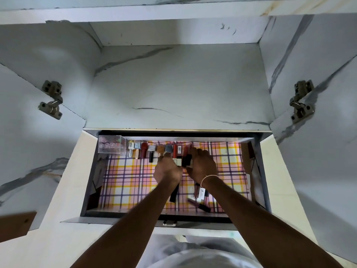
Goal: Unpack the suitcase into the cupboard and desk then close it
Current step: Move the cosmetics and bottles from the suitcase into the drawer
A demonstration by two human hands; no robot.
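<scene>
The open drawer has a plaid liner, and a row of small cosmetic bottles and lipsticks stands along its back. My left hand reaches to that row, its fingers curled at a grey-capped bottle. Just to its right, my right hand grips a black lipstick tube beside the red tubes at the row's end. A black stick lies under my left wrist. The suitcase is not in view.
A clear box of round pink items sits in the drawer's back left corner. Loose lip gloss tubes lie near the front. Above the drawer is a marble-patterned cupboard shelf, with a door open on each side.
</scene>
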